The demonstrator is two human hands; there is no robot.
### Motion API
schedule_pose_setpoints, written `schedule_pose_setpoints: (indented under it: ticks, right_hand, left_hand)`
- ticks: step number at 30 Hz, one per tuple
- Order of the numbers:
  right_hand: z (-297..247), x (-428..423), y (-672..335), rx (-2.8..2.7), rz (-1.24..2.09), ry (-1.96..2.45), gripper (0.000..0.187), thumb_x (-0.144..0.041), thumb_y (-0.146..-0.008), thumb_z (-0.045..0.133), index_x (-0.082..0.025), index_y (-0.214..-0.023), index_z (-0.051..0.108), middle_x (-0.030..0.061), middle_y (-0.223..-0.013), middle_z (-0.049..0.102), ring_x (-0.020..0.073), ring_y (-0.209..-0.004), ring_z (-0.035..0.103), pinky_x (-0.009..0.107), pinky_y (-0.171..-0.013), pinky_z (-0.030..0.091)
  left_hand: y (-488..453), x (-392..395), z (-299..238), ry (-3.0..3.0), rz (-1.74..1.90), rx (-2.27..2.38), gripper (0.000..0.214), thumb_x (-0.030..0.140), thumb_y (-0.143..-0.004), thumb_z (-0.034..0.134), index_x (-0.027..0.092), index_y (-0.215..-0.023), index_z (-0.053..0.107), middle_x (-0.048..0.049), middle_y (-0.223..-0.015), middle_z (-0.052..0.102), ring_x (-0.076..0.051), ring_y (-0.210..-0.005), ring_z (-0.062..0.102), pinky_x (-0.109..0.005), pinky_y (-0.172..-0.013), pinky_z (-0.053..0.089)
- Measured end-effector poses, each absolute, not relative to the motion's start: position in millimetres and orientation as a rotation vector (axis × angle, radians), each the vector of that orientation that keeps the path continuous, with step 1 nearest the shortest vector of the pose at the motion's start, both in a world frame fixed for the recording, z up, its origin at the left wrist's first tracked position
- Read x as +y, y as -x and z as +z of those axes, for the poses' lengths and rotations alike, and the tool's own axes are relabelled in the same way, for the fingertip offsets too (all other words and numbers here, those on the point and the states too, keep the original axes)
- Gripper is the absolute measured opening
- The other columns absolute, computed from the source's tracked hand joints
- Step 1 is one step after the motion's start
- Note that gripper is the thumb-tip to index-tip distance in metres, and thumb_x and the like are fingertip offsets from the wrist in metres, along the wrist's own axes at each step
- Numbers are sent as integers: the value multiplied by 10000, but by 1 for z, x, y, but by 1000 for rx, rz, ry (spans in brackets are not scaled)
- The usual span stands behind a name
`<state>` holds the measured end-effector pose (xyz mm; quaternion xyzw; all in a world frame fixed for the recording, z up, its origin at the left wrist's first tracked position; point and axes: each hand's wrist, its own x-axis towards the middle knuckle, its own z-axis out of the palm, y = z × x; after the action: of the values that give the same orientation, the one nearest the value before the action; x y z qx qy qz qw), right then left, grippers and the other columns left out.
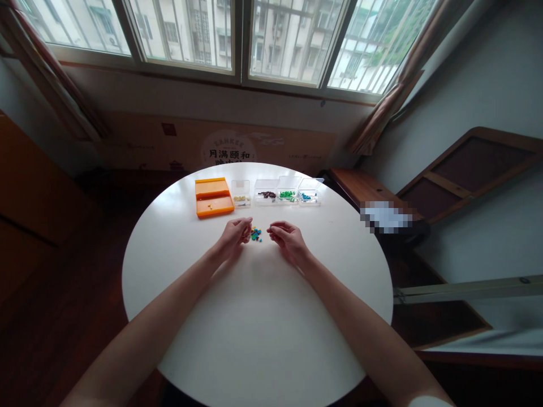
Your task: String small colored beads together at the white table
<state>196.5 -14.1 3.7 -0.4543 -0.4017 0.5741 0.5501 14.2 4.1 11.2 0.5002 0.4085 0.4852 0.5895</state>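
A small pile of mixed blue, green, yellow and dark pieces lies on the white round table between my two hands. My left hand is closed at the pile's left edge, and whatever its fingers may hold is hidden. On the other side, my right hand pinches a tiny bluish piece between thumb and forefinger. Beyond the hands stand open clear plastic boxes: one with pale yellow pieces, then dark brown pieces, green pieces and blue pieces.
An open orange case with a few tiny yellow bits sits at the back left of the table. To the right stands a wooden chair or bench bearing a blurred pale item. A printed cardboard panel leans below the windows.
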Motion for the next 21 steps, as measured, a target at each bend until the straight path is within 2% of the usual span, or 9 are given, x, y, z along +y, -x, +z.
schedule_pose_setpoints:
  ticks: [3,6,10,15,21]
  right_hand:
    - [6,-16,-192,-838,1473,1008,313,-319,-535,848,-172,-770,701,25,-716,703,87,-641,592,244,-660,474]
    - [5,-16,-190,-808,1512,986,318,-294,-498,871,-168,-750,724,18,-685,692,78,-622,576,243,-655,466]
    - [3,-15,-191,-825,1523,975,327,-298,-480,883,-168,-744,740,15,-650,679,82,-609,565,256,-656,453]
    - [2,-13,-191,-828,1524,952,321,-316,-480,884,-174,-733,747,17,-651,681,79,-608,554,257,-659,437]
    - [1,-13,-191,-899,1498,964,319,-352,-497,872,-186,-742,751,18,-681,687,83,-626,546,259,-654,428]
  left_hand:
    - [-18,-2,23,-914,904,871,298,408,-736,646,115,-706,603,8,-579,511,-67,-492,459,-197,-469,340]
    - [-20,-7,30,-823,800,881,213,255,-709,658,93,-845,683,-24,-694,584,-64,-532,517,-197,-498,414]
    - [-23,-12,29,-799,747,906,228,126,-690,625,98,-903,702,-47,-787,630,-59,-552,551,-189,-510,465]
    - [-26,-13,28,-714,786,895,189,168,-772,618,69,-915,693,-65,-806,645,-69,-569,594,-192,-557,534]
    - [-26,-14,28,-655,810,869,151,156,-800,645,43,-886,698,-71,-770,658,-66,-591,612,-177,-599,558]
